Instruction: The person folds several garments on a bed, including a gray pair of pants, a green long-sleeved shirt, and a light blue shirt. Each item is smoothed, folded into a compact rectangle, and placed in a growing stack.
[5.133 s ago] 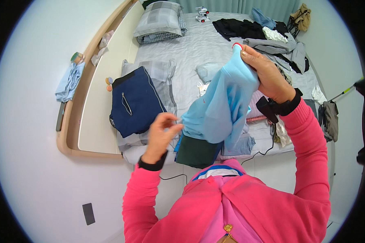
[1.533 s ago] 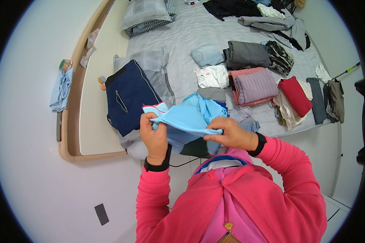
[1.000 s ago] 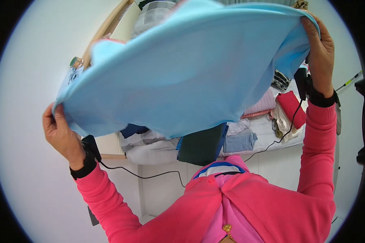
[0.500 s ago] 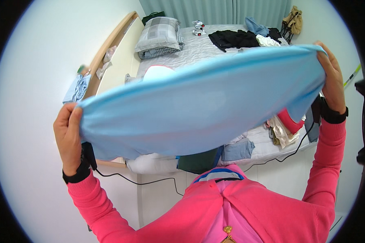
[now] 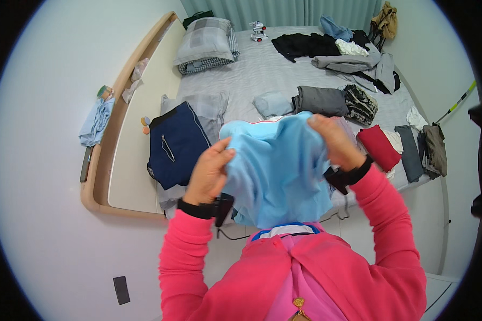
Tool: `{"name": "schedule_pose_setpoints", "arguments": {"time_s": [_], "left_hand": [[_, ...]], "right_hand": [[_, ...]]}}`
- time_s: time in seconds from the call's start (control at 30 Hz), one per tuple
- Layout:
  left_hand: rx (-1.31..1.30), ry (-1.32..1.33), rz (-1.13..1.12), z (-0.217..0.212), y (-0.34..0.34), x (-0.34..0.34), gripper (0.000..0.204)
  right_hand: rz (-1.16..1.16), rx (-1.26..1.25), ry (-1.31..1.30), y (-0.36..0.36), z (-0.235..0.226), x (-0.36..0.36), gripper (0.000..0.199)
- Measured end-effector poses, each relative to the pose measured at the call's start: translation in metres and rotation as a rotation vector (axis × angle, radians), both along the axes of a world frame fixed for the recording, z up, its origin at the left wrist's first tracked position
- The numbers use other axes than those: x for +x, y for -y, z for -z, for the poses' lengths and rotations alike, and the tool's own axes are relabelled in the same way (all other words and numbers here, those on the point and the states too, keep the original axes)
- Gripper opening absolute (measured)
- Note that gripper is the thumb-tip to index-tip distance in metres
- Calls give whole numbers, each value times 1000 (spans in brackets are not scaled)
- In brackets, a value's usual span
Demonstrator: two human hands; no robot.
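Between my hands, in front of my chest, a light blue garment [image 5: 278, 176] hangs gathered in loose folds. My left hand [image 5: 208, 172] pinches its upper left edge, fingers closed. My right hand [image 5: 338, 143] grips the upper right edge in the same way. The cloth is slightly blurred and hides part of the bed's near edge. A pale blue piece with a thin red line shows at its top edge; I cannot tell whether it belongs to the same garment.
Navy trousers [image 5: 179, 142] lie left on the bed [image 5: 251, 75]. Beyond the garment are folded grey clothes [image 5: 321, 100] and a patterned bundle [image 5: 360, 104]. A red folded garment [image 5: 379, 147] lies right. Loose black clothing [image 5: 305, 47], a pillow [image 5: 204, 41] and a small white toy [image 5: 258, 32] are farther back.
My hands have come closer together and inward from a wide stretch. The light blue garment, spread taut before, now hangs in folds, uncovering the clothes on the bed.
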State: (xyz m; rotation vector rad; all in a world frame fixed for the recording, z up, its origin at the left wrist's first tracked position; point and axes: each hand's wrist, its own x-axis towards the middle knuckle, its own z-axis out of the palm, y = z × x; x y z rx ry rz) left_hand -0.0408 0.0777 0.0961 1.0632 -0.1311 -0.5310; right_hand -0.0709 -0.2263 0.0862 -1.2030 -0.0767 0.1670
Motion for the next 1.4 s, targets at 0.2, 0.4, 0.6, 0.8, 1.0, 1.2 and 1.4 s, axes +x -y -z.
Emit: {"name": "schedule_pose_setpoints", "arguments": {"time_s": [0.2,0.4,0.6,0.8,1.0,1.2,1.4], "left_hand": [[76,41,-5,26,63,-24,44],[211,204,-22,26,70,-31,45],[377,459,-89,38,78,-30,36],[624,669,-9,39,59,-32,24],[629,690,249,19,34,-47,23],[620,653,372,-6,17,-60,26],[758,808,62,-19,-16,-52,32]], "right_hand": [[-44,109,-156,-65,28,-13,37],[-21,200,-259,-58,26,-16,32],[-69,389,-263,-64,33,-20,33],[-159,144,-291,-43,53,-27,30],[-129,-385,-164,-6,99,32,39],[-505,-629,-174,-42,119,55,64],[-381,-671,-38,-46,82,58,26]]}}
